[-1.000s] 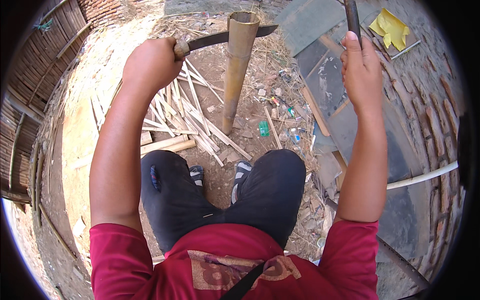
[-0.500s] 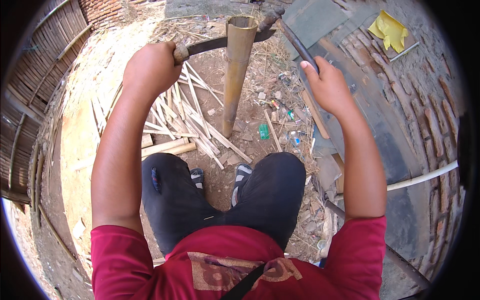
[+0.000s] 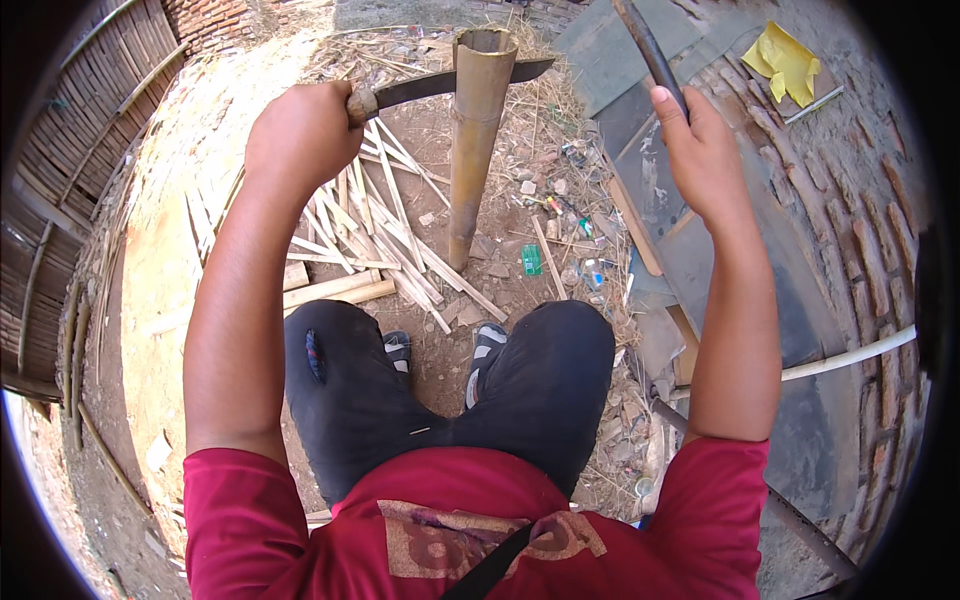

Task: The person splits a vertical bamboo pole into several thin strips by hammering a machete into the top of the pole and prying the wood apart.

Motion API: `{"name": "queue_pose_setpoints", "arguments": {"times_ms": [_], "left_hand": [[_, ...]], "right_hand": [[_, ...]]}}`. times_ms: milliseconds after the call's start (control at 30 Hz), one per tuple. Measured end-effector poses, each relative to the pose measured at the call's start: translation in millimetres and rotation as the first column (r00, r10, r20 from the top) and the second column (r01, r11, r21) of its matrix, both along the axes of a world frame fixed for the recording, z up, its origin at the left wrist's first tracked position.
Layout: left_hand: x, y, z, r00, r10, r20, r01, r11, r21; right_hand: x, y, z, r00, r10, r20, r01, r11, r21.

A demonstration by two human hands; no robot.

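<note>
Presently, the work stands at an early stage of splitting. At the far left a bamboo fence (image 3: 70, 170) borders the dirt ground (image 3: 170, 260). The left hand (image 3: 300, 135) is closed tight around the handle of a dark-bladed machete (image 3: 450, 82), held level. The blade lies across the open top of an upright bamboo pole (image 3: 472, 150), its tip showing past the pole's right side. Whether the edge has bitten into the rim cannot be told from this view; the pole below shows no visible crack down its length, so, in my judgement, this piece remains to be split nearly in full.

On the ground between the left hand and the pole's foot lies a heap of pale bamboo slats (image 3: 375, 250), which reads as finished output. The pole's base rests on the ground just ahead of the person's shoes (image 3: 487, 345).

To the right, the right hand (image 3: 700, 160) is raised and wrapped around a dark stick (image 3: 650, 50), held well apart from the pole and above the level of the blade. Grey boards (image 3: 700, 260) and a yellow cloth (image 3: 785, 62) lie beyond.
</note>
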State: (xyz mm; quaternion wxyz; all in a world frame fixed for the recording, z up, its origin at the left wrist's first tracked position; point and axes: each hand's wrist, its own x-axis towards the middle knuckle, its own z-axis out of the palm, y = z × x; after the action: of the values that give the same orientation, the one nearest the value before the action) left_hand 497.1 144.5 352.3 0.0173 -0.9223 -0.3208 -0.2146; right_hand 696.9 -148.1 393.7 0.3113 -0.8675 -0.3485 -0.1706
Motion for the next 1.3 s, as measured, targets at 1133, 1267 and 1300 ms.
{"name": "queue_pose_setpoints", "arguments": {"times_ms": [1133, 1267, 1300], "left_hand": [[0, -6, 7, 0.995, 0.049, -0.087, -0.049, 0.999, 0.002], [-2, 4, 3, 0.999, 0.002, -0.032, 0.000, 0.998, 0.065], [-2, 4, 4, 0.999, 0.003, -0.031, -0.001, 0.998, 0.067]], "right_hand": [[1, -3, -15, 0.998, 0.015, -0.053, -0.011, 0.997, 0.080], [14, 2, -33, 0.998, 0.068, 0.013, -0.067, 0.992, -0.103], [17, 0, -33, 0.997, 0.079, -0.022, -0.081, 0.983, -0.167]]}}
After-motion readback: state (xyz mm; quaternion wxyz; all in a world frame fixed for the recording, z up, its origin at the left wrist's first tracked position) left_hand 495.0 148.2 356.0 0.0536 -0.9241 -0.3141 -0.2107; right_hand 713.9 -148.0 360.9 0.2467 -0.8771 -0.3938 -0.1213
